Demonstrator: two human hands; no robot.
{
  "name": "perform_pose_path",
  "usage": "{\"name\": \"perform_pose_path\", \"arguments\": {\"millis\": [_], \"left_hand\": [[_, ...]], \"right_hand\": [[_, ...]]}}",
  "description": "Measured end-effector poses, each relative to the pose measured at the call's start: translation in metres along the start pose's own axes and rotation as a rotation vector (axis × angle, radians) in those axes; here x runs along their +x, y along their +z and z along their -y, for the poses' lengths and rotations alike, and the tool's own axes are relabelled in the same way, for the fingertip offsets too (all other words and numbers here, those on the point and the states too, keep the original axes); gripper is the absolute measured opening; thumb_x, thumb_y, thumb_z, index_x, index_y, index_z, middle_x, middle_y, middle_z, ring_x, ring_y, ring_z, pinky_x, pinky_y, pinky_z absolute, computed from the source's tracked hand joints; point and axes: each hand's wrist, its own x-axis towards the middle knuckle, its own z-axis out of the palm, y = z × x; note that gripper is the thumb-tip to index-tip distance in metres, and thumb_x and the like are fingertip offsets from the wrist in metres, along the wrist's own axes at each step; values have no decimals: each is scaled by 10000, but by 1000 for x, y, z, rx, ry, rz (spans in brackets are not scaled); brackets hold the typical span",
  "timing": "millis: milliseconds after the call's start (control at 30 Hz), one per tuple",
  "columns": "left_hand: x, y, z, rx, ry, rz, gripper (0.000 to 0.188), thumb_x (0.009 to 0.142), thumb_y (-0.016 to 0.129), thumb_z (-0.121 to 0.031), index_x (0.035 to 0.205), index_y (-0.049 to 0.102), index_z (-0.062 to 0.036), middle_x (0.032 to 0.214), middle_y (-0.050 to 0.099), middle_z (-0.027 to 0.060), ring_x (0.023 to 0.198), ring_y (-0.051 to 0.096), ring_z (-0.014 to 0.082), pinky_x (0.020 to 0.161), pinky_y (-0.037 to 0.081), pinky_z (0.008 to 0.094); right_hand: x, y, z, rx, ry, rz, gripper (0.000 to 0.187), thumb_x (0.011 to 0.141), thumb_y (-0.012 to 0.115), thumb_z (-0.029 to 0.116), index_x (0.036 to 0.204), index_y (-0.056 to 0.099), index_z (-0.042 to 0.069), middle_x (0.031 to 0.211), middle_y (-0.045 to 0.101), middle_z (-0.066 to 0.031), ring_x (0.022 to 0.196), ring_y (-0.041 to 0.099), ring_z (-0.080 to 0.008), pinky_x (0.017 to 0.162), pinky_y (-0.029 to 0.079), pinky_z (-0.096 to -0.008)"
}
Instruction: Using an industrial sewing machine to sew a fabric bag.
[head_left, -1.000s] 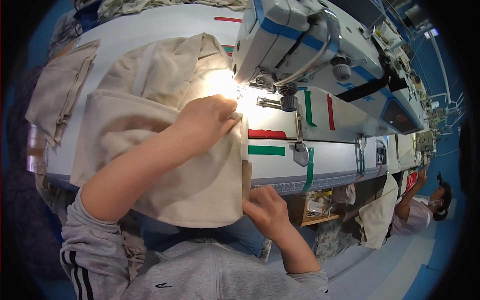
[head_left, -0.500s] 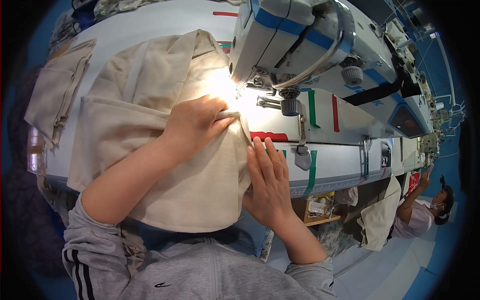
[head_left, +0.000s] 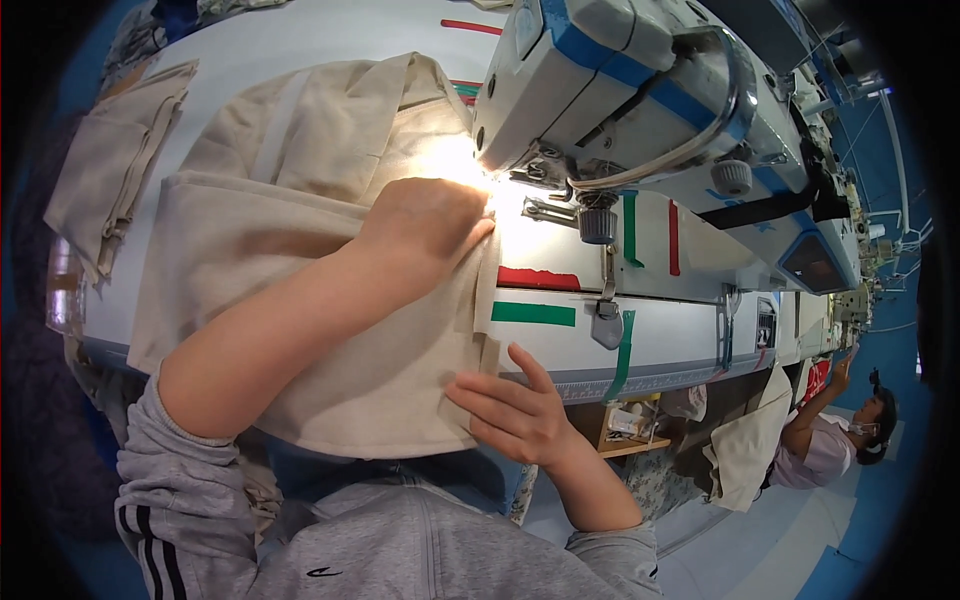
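1 beige cloth (head_left: 350,375) lies over the front of 1 white table (head_left: 310,32), beside 1 sewing machine (head_left: 620,110). 2 hands touch its right edge: the left hand (head_left: 428,222) curled, pinching; the right hand (head_left: 515,412) open, fingers apart, gripping nothing. 1 folded beige stack (head_left: 115,160) sits left.

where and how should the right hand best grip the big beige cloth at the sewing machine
Probably the beige cloth is best pinched low on its right edge, coming from the right: that edge runs fairly straight, the right hand reaches over it, and the left hand covers it farther up.
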Motion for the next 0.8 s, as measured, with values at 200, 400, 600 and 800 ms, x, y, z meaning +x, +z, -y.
{"name": "perform_pose_path", "arguments": {"millis": [200, 400, 600, 800], "left_hand": [[-2, 4, 8, -68, -93, -7, 266, 874, 664, -329, 841, 656, -66, 744, 662, 143, 699, 662, 319, 636, 516, 419], [-4, 8, 4, -85, -178, -12, 266, 864, 686, -326, 850, 646, -64, 797, 677, 121, 704, 676, 288, 634, 529, 398], [-3, 14, 12, 70, 105, -383, 147, 799, 707, -200, 814, 603, -97, 899, 599, 28, 871, 599, 202, 736, 512, 306], [-16, 8, 19, 272, 426, -146, 193, 772, 618, -129, 960, 653, -102, 940, 589, -31, 946, 544, 143, 797, 479, 284]], "right_hand": [[-5, 1, -1, 146, 116, -128, 203, 767, 671, 141, 594, 570, 111, 1002, 736, -30, 966, 716, -201, 1070, 436, -522], [-4, 1, 1, 175, 157, -112, 85, 695, 719, 60, 767, 676, 79, 996, 721, -37, 1002, 694, -213, 1007, 498, -499], [-2, 0, 0, 148, 144, -104, 90, 687, 717, 51, 758, 662, 57, 1002, 715, -43, 1006, 691, -218, 997, 507, -497], [1, -9, -1, 155, 123, -60, 153, 657, 716, 47, 781, 627, 49, 1012, 704, -62, 1003, 690, -219, 973, 520, -480]]}}
